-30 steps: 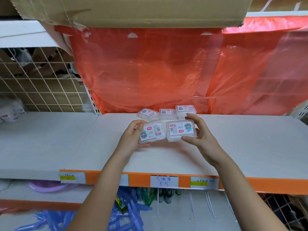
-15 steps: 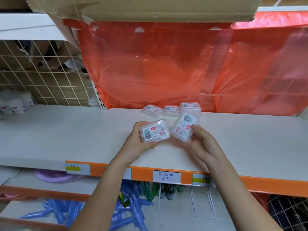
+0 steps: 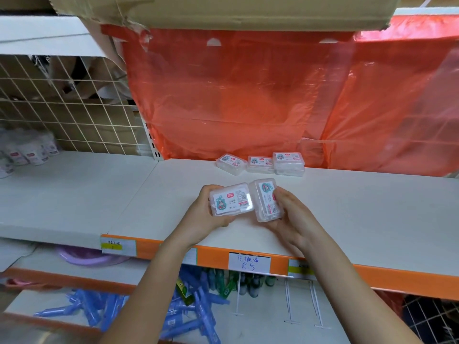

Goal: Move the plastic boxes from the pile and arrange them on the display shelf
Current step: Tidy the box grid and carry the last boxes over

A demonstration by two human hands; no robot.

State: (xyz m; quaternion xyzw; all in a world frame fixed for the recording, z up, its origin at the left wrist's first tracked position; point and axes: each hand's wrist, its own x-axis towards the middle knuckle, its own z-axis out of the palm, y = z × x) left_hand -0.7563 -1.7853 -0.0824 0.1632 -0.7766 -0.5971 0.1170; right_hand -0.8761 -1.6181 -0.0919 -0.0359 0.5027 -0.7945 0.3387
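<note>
My left hand (image 3: 202, 218) grips a clear plastic box (image 3: 231, 200) with a white label, held label-up over the white display shelf (image 3: 360, 207). Beside it my right hand (image 3: 291, 219) holds a second clear box (image 3: 267, 199), turned so its long side runs away from me. The two boxes touch at their inner edges. At the back of the shelf lie more of the same boxes: one (image 3: 230, 163) tilted at the left, one (image 3: 260, 164) flat in the middle, and a stack of two (image 3: 288, 163) at the right.
Orange plastic sheeting (image 3: 248, 95) hangs behind the shelf, with a cardboard box (image 3: 223, 11) overhead. A wire grid (image 3: 62, 108) and small white packets (image 3: 29, 151) are at the left. Price tags (image 3: 249, 262) line the orange shelf edge. Blue items (image 3: 188, 316) lie on the lower shelf.
Both hands drew back toward the shelf's front edge with their boxes. The right hand turned its box from lying crosswise to pointing away from me.
</note>
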